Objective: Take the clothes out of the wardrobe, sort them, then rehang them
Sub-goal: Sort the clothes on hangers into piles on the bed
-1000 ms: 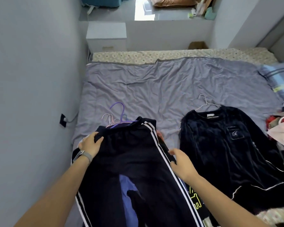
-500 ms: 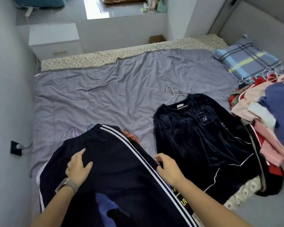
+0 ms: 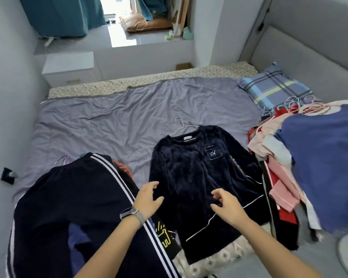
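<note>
Left hand (image 3: 148, 199) and right hand (image 3: 226, 206), both empty with fingers loosely spread, hover above the lower half of the dark velvet top (image 3: 199, 177). The top lies flat on the bed (image 3: 119, 121), just right of the striped track trousers (image 3: 74, 207), its long axis running away from the person, hem nearest and collar farthest. Both hands stand about equally near the hem. The wire hanger (image 3: 182, 126) projects beyond the collar. The unsorted clothes pile (image 3: 273, 167) lies to the right.
</note>
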Demonstrator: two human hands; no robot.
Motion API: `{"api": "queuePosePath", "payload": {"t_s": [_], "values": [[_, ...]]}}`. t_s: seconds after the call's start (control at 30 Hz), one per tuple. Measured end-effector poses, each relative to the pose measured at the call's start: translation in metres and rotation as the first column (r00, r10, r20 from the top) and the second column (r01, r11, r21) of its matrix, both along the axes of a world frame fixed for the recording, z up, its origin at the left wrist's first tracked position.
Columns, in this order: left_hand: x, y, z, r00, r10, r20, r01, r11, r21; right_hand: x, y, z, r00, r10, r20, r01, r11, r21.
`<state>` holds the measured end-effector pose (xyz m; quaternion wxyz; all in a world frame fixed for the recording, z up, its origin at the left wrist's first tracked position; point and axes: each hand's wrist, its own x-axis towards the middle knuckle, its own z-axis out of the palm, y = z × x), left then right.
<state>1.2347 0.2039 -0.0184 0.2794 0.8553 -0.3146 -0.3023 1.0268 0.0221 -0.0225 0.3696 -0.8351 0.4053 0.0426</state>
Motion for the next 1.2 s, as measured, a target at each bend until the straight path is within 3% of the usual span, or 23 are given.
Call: {"api": "queuePosePath", "payload": {"t_s": [0.2,0.47,0.77,1.2], "values": [[-0.088,-0.058,0.045,0.999,-0.040,-0.023,0.041,0.998,0.052,-0.070,-0.056,0.042,0.999,0.040,-0.035,-0.039,0.999,0.013],[-0.105,-0.077,0.043,0.992,-0.082,-0.091,0.097,0.981,0.168,-0.092,-0.072,0.035,0.994,0.060,-0.093,-0.058,0.998,0.023],[-0.102,-0.130,0.034,0.999,0.024,-0.038,-0.017,0.983,0.185,-0.067,-0.154,0.021,0.995,0.070,-0.070,-0.066,0.996,0.061],[-0.115,-0.332,-0.028,0.922,0.379,-0.074,-0.362,0.915,0.175,-0.021,-0.399,-0.062,0.978,0.177,-0.114,-0.161,0.977,0.138]]}}
